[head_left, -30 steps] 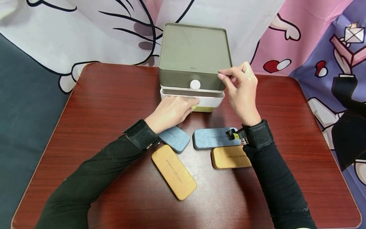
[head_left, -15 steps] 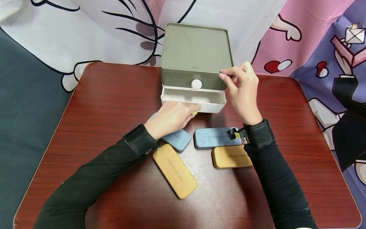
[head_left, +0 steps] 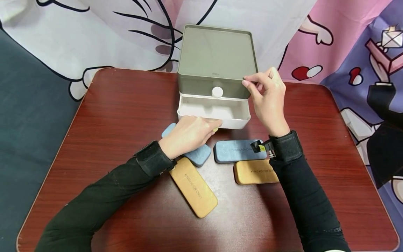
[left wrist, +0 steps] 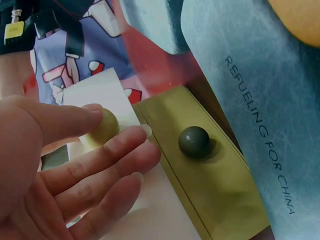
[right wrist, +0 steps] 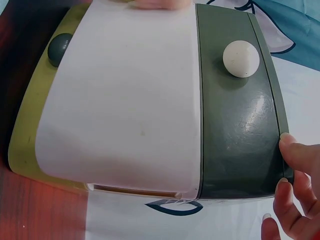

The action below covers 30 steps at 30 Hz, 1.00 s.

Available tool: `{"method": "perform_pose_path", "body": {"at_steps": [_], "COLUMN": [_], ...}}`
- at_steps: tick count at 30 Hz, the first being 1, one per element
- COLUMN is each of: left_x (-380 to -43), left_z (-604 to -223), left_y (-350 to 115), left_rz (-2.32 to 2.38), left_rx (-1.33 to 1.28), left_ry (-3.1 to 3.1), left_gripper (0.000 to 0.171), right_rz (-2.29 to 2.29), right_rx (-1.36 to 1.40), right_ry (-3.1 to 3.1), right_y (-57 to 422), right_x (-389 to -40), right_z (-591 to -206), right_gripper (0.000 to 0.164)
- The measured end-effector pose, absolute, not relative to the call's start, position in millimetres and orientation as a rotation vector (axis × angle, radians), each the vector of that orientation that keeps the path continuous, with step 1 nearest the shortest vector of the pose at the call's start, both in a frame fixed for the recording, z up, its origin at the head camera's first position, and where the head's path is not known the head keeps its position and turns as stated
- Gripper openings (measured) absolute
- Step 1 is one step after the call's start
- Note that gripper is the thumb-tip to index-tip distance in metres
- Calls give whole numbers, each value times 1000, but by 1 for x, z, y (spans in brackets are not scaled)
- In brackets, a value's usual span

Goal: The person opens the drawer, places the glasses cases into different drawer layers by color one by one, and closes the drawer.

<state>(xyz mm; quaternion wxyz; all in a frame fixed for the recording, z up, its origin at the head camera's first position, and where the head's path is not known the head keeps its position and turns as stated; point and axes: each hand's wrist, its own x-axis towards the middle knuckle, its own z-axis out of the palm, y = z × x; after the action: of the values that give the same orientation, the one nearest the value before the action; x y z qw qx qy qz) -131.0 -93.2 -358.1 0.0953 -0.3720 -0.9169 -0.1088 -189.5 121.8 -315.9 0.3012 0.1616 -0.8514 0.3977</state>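
A small drawer box with a grey-green top (head_left: 218, 52) stands at the table's back edge. Its white middle drawer (head_left: 237, 124) is pulled out, and no contents show in the part I can see. My left hand (head_left: 191, 132) pinches the yellow knob (left wrist: 109, 131) of that drawer between thumb and index finger; the other fingers extend below. My right hand (head_left: 268, 99) holds the box's upper right front corner with thumb and fingertips. In the right wrist view, the top drawer with its white knob (right wrist: 241, 59) is closed. Below lies a yellow-green drawer (left wrist: 220, 187) with a dark knob (left wrist: 194, 142).
Two blue cases (head_left: 234, 151) (head_left: 200, 155) and two gold cases (head_left: 195, 189) (head_left: 256, 172), printed with lettering, lie on the reddish-brown table (head_left: 132, 217) before the box. My left hand partly covers one blue case. A printed curtain (head_left: 126, 42) hangs behind.
My left hand has drawn the white drawer out toward me, from slightly open to well open. The right hand stays at the box's corner.
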Motion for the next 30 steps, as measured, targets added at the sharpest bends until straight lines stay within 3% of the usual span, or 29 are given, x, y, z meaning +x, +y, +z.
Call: {"method": "perform_pose_path", "body": {"at_steps": [30], "left_x": [-103], "left_z": [-362], "left_y": [-95], "left_rz": [-259], "left_rx": [-1120], "left_ry": [-2601], "left_gripper": [11], "right_rz": [1056], "right_rx": [440], "right_ry": [-2293], "right_y": [123], "right_x": [-189], "right_z": [-314], "right_gripper": [13]}}
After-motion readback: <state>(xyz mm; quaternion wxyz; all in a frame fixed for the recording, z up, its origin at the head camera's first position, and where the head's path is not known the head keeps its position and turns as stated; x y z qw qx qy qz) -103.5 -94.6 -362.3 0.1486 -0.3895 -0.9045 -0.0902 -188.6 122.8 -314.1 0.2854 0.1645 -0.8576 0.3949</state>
